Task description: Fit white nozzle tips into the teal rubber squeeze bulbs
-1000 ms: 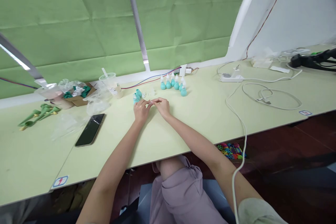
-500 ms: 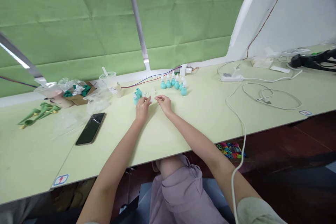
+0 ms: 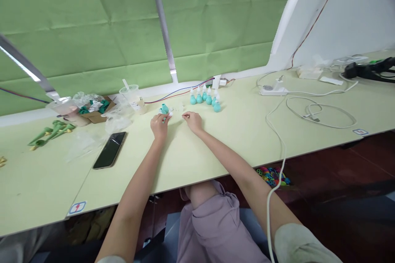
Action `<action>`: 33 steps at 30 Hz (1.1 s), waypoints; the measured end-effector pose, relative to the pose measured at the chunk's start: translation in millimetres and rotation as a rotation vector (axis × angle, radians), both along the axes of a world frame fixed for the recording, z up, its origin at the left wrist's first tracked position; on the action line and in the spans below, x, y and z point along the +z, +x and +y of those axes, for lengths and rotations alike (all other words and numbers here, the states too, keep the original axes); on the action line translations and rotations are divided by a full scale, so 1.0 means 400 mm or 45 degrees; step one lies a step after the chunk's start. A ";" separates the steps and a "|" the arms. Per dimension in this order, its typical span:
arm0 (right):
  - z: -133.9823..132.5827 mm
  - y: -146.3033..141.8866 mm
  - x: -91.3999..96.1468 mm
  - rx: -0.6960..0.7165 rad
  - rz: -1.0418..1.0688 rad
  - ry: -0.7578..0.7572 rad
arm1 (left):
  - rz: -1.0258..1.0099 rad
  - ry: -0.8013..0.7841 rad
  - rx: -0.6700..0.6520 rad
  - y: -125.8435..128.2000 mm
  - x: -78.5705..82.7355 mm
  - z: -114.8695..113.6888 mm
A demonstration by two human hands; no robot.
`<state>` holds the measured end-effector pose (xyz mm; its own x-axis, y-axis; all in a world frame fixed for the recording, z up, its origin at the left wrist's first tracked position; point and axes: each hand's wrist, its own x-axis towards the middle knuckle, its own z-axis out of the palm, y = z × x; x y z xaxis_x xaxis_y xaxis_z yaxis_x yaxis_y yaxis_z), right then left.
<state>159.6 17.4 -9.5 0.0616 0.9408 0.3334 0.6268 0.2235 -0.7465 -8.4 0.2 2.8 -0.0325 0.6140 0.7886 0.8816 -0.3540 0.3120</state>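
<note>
This looks like a small-parts assembly bench in a workshop. One long pale counter (image 3: 216, 148) runs wall to wall under a green cloth backdrop (image 3: 92, 28). Just beyond the right hand (image 3: 193, 121) stands a cluster of identical teal bulbs (image 3: 205, 98) with white tips. Up and to the left of the left hand (image 3: 159, 125) are a cardboard box (image 3: 97, 113) of teal parts, loose plastic bags (image 3: 115, 121) and a heap of green moulded pieces (image 3: 49, 133). Well to the right of the right hand lie a power strip (image 3: 273, 89) and a coiled white cable (image 3: 321, 115). A lightning-bolt sticker (image 3: 77, 207) marks the counter's near edge, and a strip light (image 3: 24, 65) slants over the far left.
</note>
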 end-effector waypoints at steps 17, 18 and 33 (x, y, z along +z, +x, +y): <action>0.137 -0.135 0.055 0.127 -0.815 0.087 | -0.179 0.222 0.143 -0.036 0.021 -0.003; 0.137 -0.138 0.052 0.121 -0.815 0.086 | -0.175 0.211 0.124 -0.036 0.019 -0.002; 0.129 -0.136 0.022 0.115 -0.817 0.164 | -0.110 0.165 0.065 -0.031 0.017 -0.002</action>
<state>105.4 68.8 -0.6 -0.2639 0.8830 0.3881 0.9129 0.3585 -0.1950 -20.6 -0.6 9.4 -0.1318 0.5032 0.8540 0.8715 -0.3518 0.3418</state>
